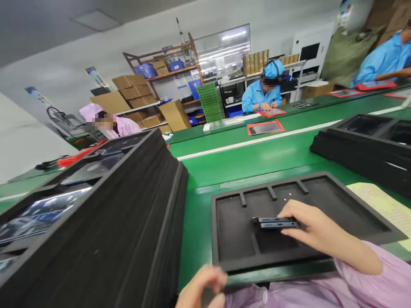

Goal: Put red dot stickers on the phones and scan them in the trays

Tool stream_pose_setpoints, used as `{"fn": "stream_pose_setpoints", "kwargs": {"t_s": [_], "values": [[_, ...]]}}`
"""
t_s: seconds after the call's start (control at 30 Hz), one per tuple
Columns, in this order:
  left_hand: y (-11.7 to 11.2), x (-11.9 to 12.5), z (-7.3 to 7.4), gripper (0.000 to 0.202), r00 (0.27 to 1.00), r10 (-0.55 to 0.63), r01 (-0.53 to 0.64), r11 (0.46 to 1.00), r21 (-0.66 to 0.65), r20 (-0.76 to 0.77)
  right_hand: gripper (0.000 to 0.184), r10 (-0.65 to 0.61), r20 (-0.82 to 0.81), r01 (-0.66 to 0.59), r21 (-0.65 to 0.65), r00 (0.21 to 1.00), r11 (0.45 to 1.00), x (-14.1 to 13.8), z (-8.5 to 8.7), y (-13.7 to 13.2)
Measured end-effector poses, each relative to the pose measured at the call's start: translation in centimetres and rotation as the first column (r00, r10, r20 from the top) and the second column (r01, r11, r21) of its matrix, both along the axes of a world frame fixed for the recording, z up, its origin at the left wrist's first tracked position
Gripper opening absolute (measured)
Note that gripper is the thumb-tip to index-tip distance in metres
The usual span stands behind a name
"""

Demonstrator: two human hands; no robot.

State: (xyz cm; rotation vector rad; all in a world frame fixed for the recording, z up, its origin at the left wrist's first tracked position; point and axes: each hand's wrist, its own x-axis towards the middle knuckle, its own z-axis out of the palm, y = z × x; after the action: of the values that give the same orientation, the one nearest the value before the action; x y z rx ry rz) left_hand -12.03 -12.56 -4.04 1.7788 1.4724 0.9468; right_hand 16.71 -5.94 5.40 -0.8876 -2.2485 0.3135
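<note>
My right hand (313, 226) rests inside a black foam tray (221, 231) on the green bench, its fingers closed on two thin dark slab-shaped devices (275, 222) held edge-on. My left hand (201, 286) hovers low at the tray's near edge, blurred, with its fingers curled; nothing shows in it. A pink sleeve (369, 286) covers my right forearm.
A tall stack of black foam trays (122, 222) with shiny panels on top stands at the left. More black trays (366, 145) sit at the right beside a yellowish sheet (382, 203). Red-framed panels (265, 127) lie on the green conveyor. Other people in blue and pink coats work beyond it.
</note>
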Motion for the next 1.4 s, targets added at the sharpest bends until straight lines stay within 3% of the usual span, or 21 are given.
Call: {"fn": "stream_pose_setpoints", "kwargs": {"t_s": [0.1, 0.17, 0.27, 0.37, 0.57, 0.83, 0.97, 1.07, 1.17, 1.23, 1.3, 1.33, 1.4], "values": [[1.8, 4.1, 1.6, 0.062, 0.999, -0.040, 0.039, 0.994, 0.099, 0.011, 0.016, 0.073, -0.026, -0.073, 0.003, 0.997, 0.997, 0.2, -0.6, -0.1], [4.3, 6.6, 2.7, 0.065, 0.982, -0.168, 0.177, 0.979, 0.104, -0.092, 0.014, 0.105, -0.067, -0.105, -0.003, 0.992, 0.994, 0.7, -1.2, -0.3], [7.2, 9.2, 3.9, 0.047, 0.908, -0.378, 0.397, 0.915, 0.080, -0.179, 0.011, 0.134, -0.116, -0.137, -0.017, 0.984, 0.990, 1.8, -1.9, -0.5], [8.0, 10.2, 4.3, 0.032, 0.866, -0.469, 0.481, 0.876, 0.038, -0.171, 0.007, 0.157, -0.162, -0.164, -0.030, 0.974, 0.986, 2.7, -2.1, -0.4], [8.4, 10.5, 4.9, 0.032, 0.833, -0.532, 0.539, 0.842, 0.011, -0.151, 0.004, 0.144, -0.199, -0.157, -0.050, 0.969, 0.986, 3.5, -1.9, 0.3], [9.3, 9.8, 5.5, 0.028, 0.767, -0.623, 0.640, 0.762, 0.105, -0.155, 0.008, 0.126, -0.120, -0.133, -0.050, 0.985, 0.990, 3.1, -1.6, -0.2], [10.5, 9.5, 7.3, 0.028, 0.760, -0.507, 0.619, 0.755, 0.216, -0.407, 0.015, 0.205, -0.032, -0.206, -0.039, 0.978, 0.978, 4.0, -0.4, 0.2], [12.1, 10.1, 8.1, 0.023, 0.636, -0.402, 0.691, 0.677, 0.253, -0.658, 0.023, 0.237, -0.005, -0.233, -0.186, 0.972, 0.954, 4.7, -0.4, 2.2], [13.3, 11.3, 7.4, 0.026, 0.440, -0.403, 0.798, 0.585, 0.144, -0.803, 0.022, 0.016, -0.078, -0.053, -0.496, 0.997, 0.867, 4.1, -1.8, 5.7], [13.4, 11.8, 6.3, 0.028, 0.406, -0.412, 0.828, 0.544, 0.137, -0.816, 0.032, -0.123, -0.121, 0.016, -0.648, 0.985, 0.762, 2.8, -3.0, 8.1], [13.1, 11.8, 5.0, 0.025, 0.468, -0.399, 0.813, 0.545, 0.206, -0.789, 0.045, -0.177, -0.158, 0.006, -0.729, 0.971, 0.685, 1.1, -4.1, 9.9], [13.0, 11.6, 4.4, 0.022, 0.538, -0.381, 0.776, 0.571, 0.266, -0.752, 0.049, -0.180, -0.171, -0.012, -0.756, 0.969, 0.655, 0.4, -4.5, 10.6], [12.9, 11.1, 3.1, 0.027, 0.730, -0.325, 0.619, 0.687, 0.381, -0.601, 0.050, -0.177, -0.186, -0.049, -0.809, 0.967, 0.585, -0.9, -5.3, 11.3]]}}
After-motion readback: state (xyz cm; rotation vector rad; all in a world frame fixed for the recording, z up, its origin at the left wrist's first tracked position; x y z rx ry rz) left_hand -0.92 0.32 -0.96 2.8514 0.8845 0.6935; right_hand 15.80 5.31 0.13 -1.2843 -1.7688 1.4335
